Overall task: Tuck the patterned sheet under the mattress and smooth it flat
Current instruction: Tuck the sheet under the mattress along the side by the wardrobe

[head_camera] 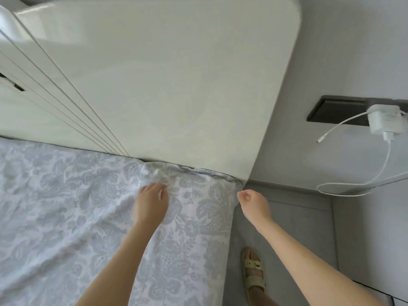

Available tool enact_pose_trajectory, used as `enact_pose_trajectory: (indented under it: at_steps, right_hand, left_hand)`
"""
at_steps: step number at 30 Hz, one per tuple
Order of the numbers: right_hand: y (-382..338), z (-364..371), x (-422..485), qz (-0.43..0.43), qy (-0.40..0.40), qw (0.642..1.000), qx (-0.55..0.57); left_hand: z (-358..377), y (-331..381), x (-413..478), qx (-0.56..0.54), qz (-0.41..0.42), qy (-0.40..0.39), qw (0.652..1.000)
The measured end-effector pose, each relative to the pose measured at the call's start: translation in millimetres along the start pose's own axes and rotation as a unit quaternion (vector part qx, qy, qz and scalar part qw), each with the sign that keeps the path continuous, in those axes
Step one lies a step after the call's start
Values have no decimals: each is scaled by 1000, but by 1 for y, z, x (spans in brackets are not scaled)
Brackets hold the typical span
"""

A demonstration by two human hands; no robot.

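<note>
The sheet (66, 206) is lying over the bed, covering the mattress completely. Its far right corner is sitting bunched against the headboard (176, 85), and loose wrinkles are running across the left part.

The step in hand looks like seating that far right corner. To do it well, the slack gathered along the headboard gap needs drawing toward the corner first. It should then be pushed down between mattress and headboard with flat fingers, so no ridge is left on top. Pulling too hard to the right is likely to drag fresh creases across the left side, so the smoothing should be running from the middle outward.

The left hand (151, 203) is reaching far across the bed, back upward. Its fingers (154, 187) are curling down into the fabric near the gap, and thumb and forefinger seem to be pinching a small fold.

The right hand (252, 203) is hanging just beside the mattress corner, off the bed's right edge. Its fingers (245, 196) are curling together into a loose fist, with nothing showing inside it.
</note>
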State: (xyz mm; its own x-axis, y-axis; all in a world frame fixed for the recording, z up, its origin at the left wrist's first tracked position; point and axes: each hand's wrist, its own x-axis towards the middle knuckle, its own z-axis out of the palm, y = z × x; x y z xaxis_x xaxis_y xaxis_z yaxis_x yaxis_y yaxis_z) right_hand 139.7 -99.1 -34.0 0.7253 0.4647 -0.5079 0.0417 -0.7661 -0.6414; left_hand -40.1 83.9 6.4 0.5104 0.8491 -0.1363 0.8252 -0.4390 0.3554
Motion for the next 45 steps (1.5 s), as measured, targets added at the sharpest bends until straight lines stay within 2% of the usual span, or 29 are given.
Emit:
enact_pose_trajectory:
  at_steps: [2, 4, 6, 8, 12, 15, 18, 20, 22, 23, 24, 27, 29, 35, 40, 42, 45]
  right_hand:
    - [7, 18, 27, 3, -1, 1000, 29]
    - [15, 39, 46, -28, -24, 998, 51]
    - [27, 60, 58, -83, -52, 995, 6]
    - [38, 74, 68, -102, -56, 992, -55]
    - [41, 88, 99, -78, -73, 988, -110]
    - [40, 93, 117, -40, -103, 994, -6]
    - [38, 94, 123, 5, -110, 985, 136]
    - [38, 95, 113, 40, -22, 985, 164]
    - [41, 96, 100, 62, 99, 985, 125]
    - [44, 97, 96, 65, 110, 982, 141]
    - [48, 99, 94, 73, 80, 975, 192]
    - [47, 102, 102, 101, -55, 926, 359]
    - [43, 105, 113, 100, -77, 911, 393]
    - [29, 90, 109, 91, -94, 919, 372]
    - [-10, 67, 54, 25, -96, 952, 289]
    - [-26, 54, 28, -13, -100, 958, 270]
    - [-48, 37, -2, -66, -92, 966, 232]
  left_hand:
    - [26, 8, 20, 15, 99, -26, 995]
    - [53, 14, 38, 32, 173, -67, 982]
    - [81, 19, 53, 53, 231, -111, 965]
    - [105, 26, 63, 81, 272, -169, 944]
    - [138, 33, 81, 158, 239, -211, 934]
    - [148, 45, 88, 164, 194, -205, 945]
    - [153, 53, 94, 173, 164, -208, 949]
    - [153, 54, 91, 174, 154, -211, 949]
    - [152, 52, 86, 177, 160, -198, 951]
    - [152, 50, 83, 175, 166, -187, 952]
    - [151, 49, 82, 167, 173, -176, 955]
    - [147, 48, 79, 132, 191, -153, 961]
    - [140, 47, 76, 87, 191, -142, 967]
    - [103, 42, 58, -21, 157, -98, 982]
    - [51, 52, 59, -94, 147, -56, 983]
    - [32, 54, 68, -128, 122, -106, 978]
    - [16, 53, 89, -184, 32, -250, 950]
